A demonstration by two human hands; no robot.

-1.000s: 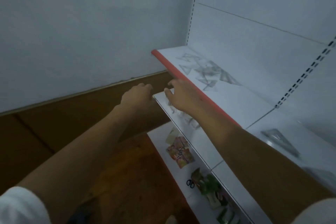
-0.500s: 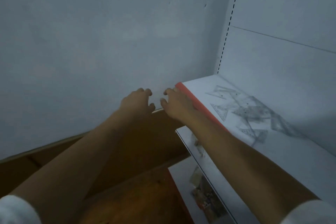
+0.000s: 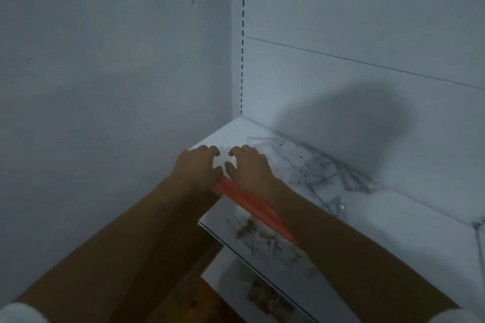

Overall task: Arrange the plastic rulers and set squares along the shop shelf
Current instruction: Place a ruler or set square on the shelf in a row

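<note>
A loose heap of clear plastic set squares point(image 3: 322, 168) lies on the white top shelf point(image 3: 393, 220), towards the back panel. More clear plastic point(image 3: 479, 228) shows at the right edge. My left hand point(image 3: 196, 165) and my right hand point(image 3: 249, 165) are side by side over the shelf's left end, just past its red front strip point(image 3: 249, 202). The fingers of both are loosely curved, tips down at the shelf surface. I see nothing held in either hand. The right hand is just left of the heap.
A plain wall point(image 3: 105, 86) closes the shelf's left end, and a slotted upright point(image 3: 242, 34) runs up the corner. A lower shelf point(image 3: 217, 223) carries small blurred items point(image 3: 262, 236). Packets point(image 3: 265, 294) lie on the shelf below that.
Both hands have risen from below the red strip onto the left end of the top shelf. My view has swung up and left towards the corner.
</note>
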